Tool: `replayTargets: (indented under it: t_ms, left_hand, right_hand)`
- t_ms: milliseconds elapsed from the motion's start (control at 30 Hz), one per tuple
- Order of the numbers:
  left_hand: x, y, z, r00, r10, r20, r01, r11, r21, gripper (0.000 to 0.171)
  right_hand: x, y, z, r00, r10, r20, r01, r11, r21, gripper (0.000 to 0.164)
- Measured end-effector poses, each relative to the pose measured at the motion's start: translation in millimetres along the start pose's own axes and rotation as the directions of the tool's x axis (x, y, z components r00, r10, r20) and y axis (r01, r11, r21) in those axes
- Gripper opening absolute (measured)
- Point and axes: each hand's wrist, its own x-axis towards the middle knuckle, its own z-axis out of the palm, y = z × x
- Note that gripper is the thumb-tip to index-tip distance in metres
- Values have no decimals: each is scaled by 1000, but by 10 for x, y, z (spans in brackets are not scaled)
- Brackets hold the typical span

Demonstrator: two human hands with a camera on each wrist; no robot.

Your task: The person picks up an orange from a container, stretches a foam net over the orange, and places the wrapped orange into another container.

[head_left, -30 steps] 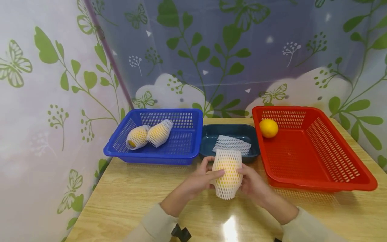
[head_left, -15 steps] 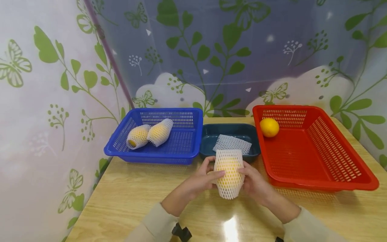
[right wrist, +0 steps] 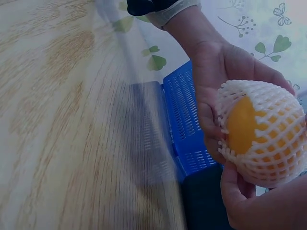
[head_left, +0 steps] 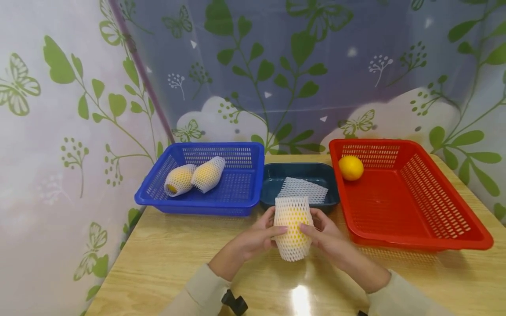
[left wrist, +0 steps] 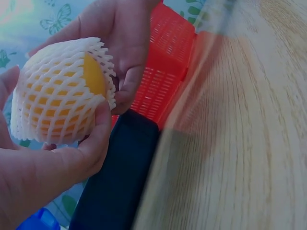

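Above the table, both hands hold a yellow-orange round fruit, likely an orange, in a white foam net sleeve (head_left: 293, 230). My left hand (head_left: 257, 239) grips its left side, thumb across the front. On the other side, my right hand (head_left: 330, 237) grips it with the thumb on the front of the net. Bare orange skin (left wrist: 95, 76) shows at an open end of the net in both wrist views. The fingers behind the fruit are partly hidden. Just beyond the hands, a dark teal tray (head_left: 272, 173) holds flat white foam netting (head_left: 302, 189).
At the left, a blue basket (head_left: 201, 206) contains two netted fruits (head_left: 208, 174). A red basket (head_left: 419, 242) stands at the right, with one bare orange (head_left: 351, 168) in its back left corner. Patterned cloth (head_left: 253, 70) hangs behind the wooden table (head_left: 178, 245).
The netted fruit has shifted slightly left in the hands. My right thumb has slid left across its front, closer to the left thumb. Baskets and tray stay as they were.
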Motion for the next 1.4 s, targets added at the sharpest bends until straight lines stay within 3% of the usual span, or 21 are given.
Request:
replayTargets:
  t_ms: [267, 433, 700, 867, 1033, 1400]
  left_hand:
    - [-9, -31, -9, 1000, -21, -3, 21, 1000, 11, 70]
    - [-130, -54, -50, 999, -35, -18, 36, 999, 18, 74]
    - [-326, -68, -189, 998, -43, -42, 45, 998, 47, 79]
    - [-250, -60, -149, 1000, -12, -20, 13, 998, 60, 77]
    - [-158, -41, -73, 1000, 23, -15, -22, 997, 69, 74]
    - [-4, 23, 45, 996, 59, -71, -51, 993, 105, 75]
  right_hand:
    - [-18, 21, 42, 999, 29, -39, -30, 998, -46, 61]
    - [-12, 108, 170, 998, 38, -53, -39, 999, -11, 56]
    - [29, 220, 390, 1000, 20, -4, -20, 999, 38, 61]
    - [32, 187, 340, 999, -17, -46, 17, 1000, 13, 56]
    - [28, 130, 248, 998, -63, -32, 63, 998, 1, 63]
    - [0, -29, 121, 994, -103, -49, 100, 993, -63, 61]
